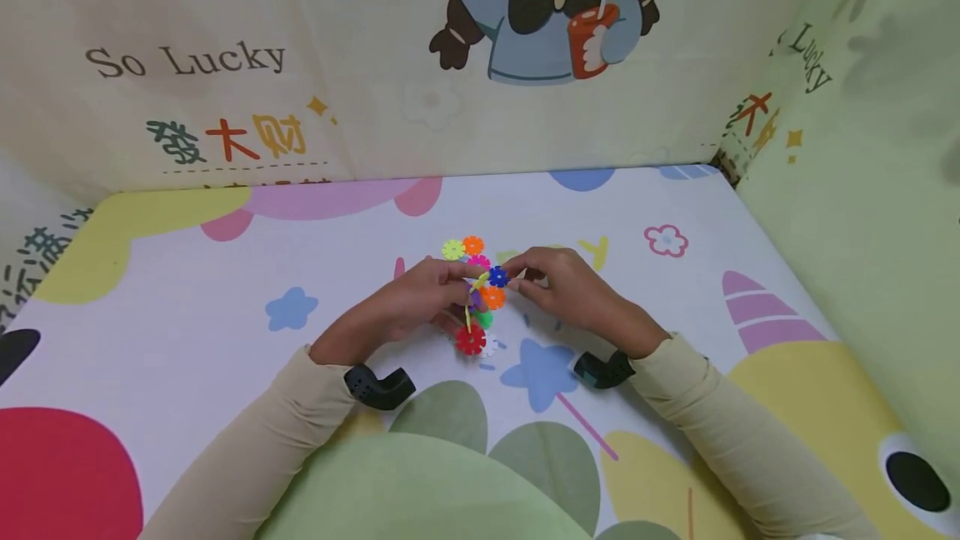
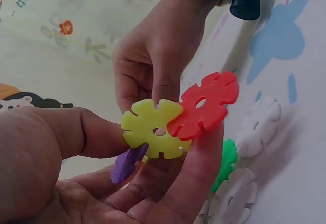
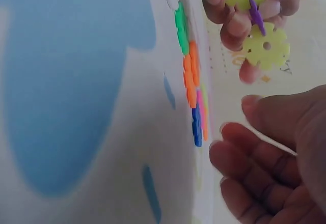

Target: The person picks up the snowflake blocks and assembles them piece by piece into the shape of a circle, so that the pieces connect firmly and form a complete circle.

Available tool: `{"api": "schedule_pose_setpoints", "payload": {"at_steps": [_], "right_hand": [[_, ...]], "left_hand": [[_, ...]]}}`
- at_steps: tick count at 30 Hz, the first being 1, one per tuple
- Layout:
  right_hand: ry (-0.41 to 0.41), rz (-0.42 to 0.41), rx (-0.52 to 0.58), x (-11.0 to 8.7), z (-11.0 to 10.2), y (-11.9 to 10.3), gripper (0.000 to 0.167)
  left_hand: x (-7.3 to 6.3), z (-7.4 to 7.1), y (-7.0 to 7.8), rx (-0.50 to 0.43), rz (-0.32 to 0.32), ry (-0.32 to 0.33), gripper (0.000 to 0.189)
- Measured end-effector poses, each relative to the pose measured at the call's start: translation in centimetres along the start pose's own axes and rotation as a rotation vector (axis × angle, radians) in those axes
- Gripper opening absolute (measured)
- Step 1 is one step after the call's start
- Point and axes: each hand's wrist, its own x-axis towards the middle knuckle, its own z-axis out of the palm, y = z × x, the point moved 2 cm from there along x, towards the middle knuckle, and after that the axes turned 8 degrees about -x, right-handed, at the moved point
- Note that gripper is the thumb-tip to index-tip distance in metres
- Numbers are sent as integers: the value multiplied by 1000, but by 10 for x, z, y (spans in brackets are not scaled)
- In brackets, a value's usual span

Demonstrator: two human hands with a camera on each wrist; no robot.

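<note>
My left hand (image 1: 420,300) pinches a small chain of plastic snowflake discs between thumb and fingers. A yellow disc (image 2: 145,121) faces the left wrist camera, with a red disc (image 2: 216,102) at its edge and a purple disc (image 2: 125,167) below. From the right wrist, the purple disc stands edge-on between two yellow discs. My right hand (image 1: 566,283) hovers just right of the chain with nothing in it, thumb and bent fingers apart (image 3: 237,155). Near its fingertips in the head view is a blue disc (image 1: 497,282), which lies on the table in the right wrist view.
Loose discs lie on the table by the hands: an orange disc (image 1: 495,303), a green disc (image 3: 181,30), a white disc (image 2: 265,117) and several more behind. The table (image 1: 360,240) has a printed cover. Printed cloth walls (image 1: 375,123) rise behind and to the right.
</note>
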Motion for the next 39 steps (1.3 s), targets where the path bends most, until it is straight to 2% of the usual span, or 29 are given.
{"api": "schedule_pose_setpoints", "payload": {"at_steps": [5, 13, 20, 26, 28, 34, 39], "right_hand": [[-10, 8, -28, 1, 1, 5, 21], [-19, 31, 42, 4, 6, 14, 20], [-55, 93, 86, 8, 9, 15, 23], [-33, 158, 61, 10, 8, 19, 25], [-35, 174, 61, 12, 10, 20, 25], [-93, 206, 100, 22, 14, 19, 30], [-154, 254, 74, 28, 17, 18, 35]], "left_hand": [[-1, -1, 1, -1, -24, 33, 48], [0, 3, -6, -159, 43, -64, 42], [-1, -2, -16, -213, 57, -28, 35], [-8, -1, -21, -219, 86, -25, 44], [-10, -1, -23, -215, 89, -6, 44], [-19, 0, -29, -267, 85, 22, 38], [-27, 4, -35, -269, 132, 5, 51]]}}
